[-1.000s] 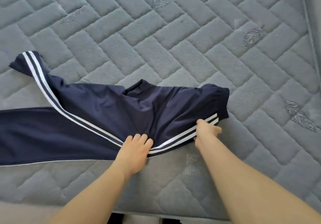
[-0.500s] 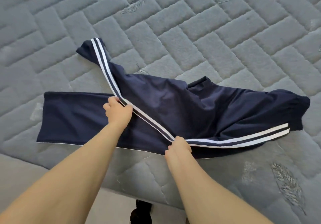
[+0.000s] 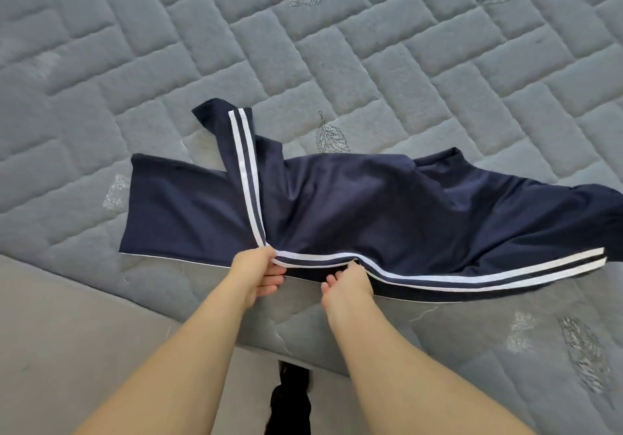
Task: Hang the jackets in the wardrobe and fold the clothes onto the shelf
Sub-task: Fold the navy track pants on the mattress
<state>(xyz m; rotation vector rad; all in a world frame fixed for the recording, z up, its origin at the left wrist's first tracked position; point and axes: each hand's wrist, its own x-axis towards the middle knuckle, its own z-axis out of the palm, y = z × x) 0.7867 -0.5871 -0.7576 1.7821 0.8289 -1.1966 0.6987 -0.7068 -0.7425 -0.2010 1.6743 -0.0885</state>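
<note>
Since half a second ago the left hand (image 3: 258, 267) has slid down the striped seam to meet the right hand (image 3: 347, 283) at lower centre, both pinching that edge, probably to line the legs up. The navy track pants (image 3: 371, 212) lie rumpled across the grey mattress (image 3: 404, 63) mid-frame, one leg kinked upward

Two bare forearms are seen, with no sleeves, watch or rings worn on them. The left hand (image 3: 258, 274) and right hand (image 3: 347, 288) are uncovered. Black footwear (image 3: 291, 397) is glimpsed below.
</note>
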